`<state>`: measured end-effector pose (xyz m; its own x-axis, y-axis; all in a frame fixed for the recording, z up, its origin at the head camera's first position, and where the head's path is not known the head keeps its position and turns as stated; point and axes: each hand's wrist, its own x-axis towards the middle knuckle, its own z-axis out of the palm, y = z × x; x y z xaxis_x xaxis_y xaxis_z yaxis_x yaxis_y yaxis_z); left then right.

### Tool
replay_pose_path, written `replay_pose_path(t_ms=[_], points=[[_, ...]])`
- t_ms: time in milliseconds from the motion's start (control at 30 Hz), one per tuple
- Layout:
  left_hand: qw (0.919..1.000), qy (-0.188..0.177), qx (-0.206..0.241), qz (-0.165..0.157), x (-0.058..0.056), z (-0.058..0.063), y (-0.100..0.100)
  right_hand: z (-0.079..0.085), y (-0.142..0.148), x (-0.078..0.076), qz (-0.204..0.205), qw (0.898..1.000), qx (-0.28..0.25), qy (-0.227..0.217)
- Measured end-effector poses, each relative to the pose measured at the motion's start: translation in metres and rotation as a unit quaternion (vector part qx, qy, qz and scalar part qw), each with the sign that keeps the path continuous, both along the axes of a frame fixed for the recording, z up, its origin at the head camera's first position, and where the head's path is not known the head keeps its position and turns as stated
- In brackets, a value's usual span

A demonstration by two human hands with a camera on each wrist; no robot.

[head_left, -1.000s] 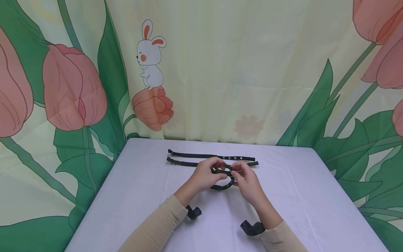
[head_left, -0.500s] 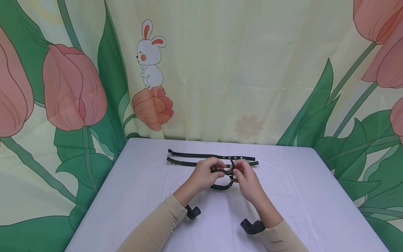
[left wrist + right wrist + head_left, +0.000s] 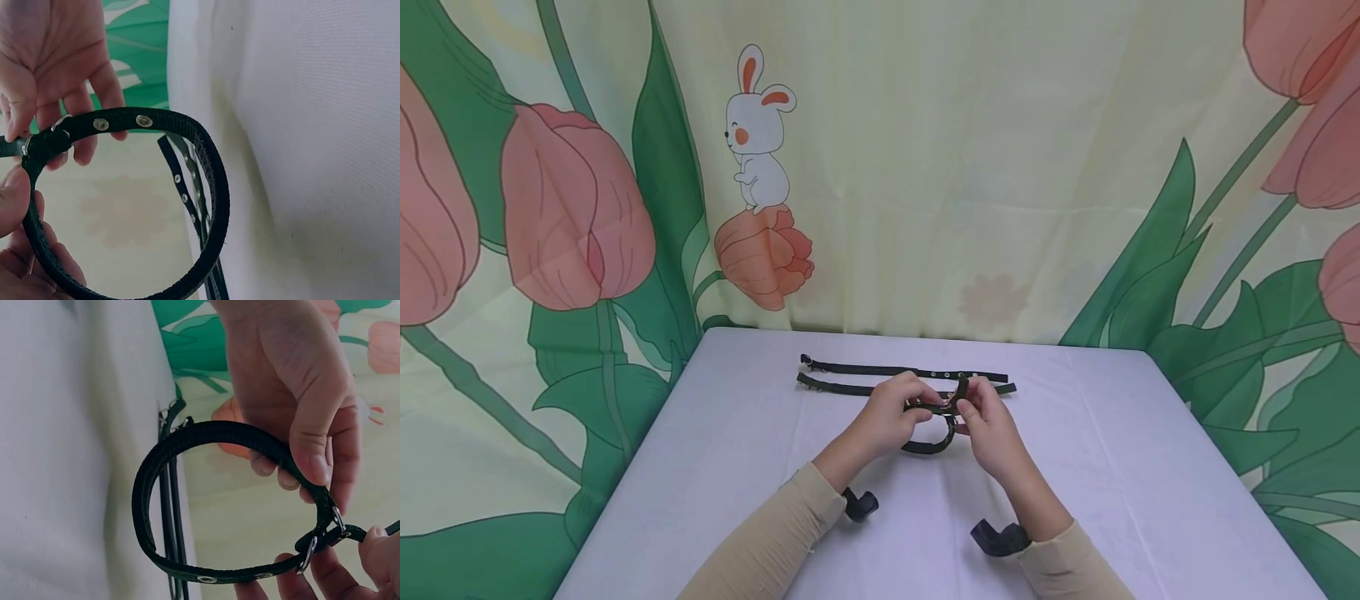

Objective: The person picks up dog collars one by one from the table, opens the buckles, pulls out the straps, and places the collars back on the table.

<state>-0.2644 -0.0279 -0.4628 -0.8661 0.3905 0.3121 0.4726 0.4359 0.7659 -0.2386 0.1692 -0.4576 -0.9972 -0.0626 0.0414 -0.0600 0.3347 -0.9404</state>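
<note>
A dark collar, bent into a closed loop, is held up over the white table. Metal eyelets run along its band, and a buckle and a D-ring show in the right wrist view. My left hand grips the band beside the buckle, thumb against the strap. My right hand pinches the strap near the buckle; the strap's free end sticks up there. In the left wrist view the right hand is above the loop and the left hand below. Fingers partly hide the buckle.
Two more dark collars, a farther one and a nearer one, lie flat and roughly parallel behind the hands. The white table ends at a printed tulip curtain. Black devices are at both wrists.
The strap's free end has turned from lying between the hands to standing upright by the right fingers. The right hand has shifted slightly; the left hand stays nearly in place.
</note>
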Motion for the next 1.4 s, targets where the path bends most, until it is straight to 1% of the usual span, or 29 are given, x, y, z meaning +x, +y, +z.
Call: replay_pose_path(t_ms=[67, 267, 433, 567, 733, 967, 1133, 1400], points=[[1.0, 0.004, -0.009, 0.0, -0.0005, -0.0004, -0.0002, -0.0005, 0.0003, -0.0008, 0.0, 1.0, -0.001, -0.004], [0.9982, 0.04, -0.045, 0.001, -0.0017, -0.0021, -0.0001, -0.0021, -0.0001, -0.003, -0.003, 1.0, -0.001, -0.005], [0.9978, 0.045, -0.049, -0.003, -0.0019, -0.0019, -0.0008, -0.002, -0.0007, -0.0038, -0.002, 1.0, -0.01, -0.005], [0.9973, 0.035, -0.064, -0.011, -0.0027, -0.0015, -0.0003, -0.0024, -0.0012, -0.0045, 0.002, 1.0, -0.02, 0.004], [0.9962, 0.006, -0.086, -0.012, -0.0018, -0.0001, 0.0013, -0.0023, -0.0022, -0.005, 0.001, 1.0, -0.003, 0.012], [0.9965, -0.009, -0.083, -0.006, -0.0003, 0.0036, 0.0032, -0.0007, -0.002, -0.005, 0.005, 1.0, 0.012, 0.018], [0.9962, -0.023, -0.083, -0.011, -0.0011, 0.0067, 0.0038, -0.0001, -0.0015, -0.0049, 0.009, 1.0, 0.012, 0.016], [0.9948, -0.046, -0.087, -0.027, -0.0017, 0.0024, 0.0032, 0.0007, -0.0012, -0.0066, 0.014, 1.0, 0.017, 0.002]])
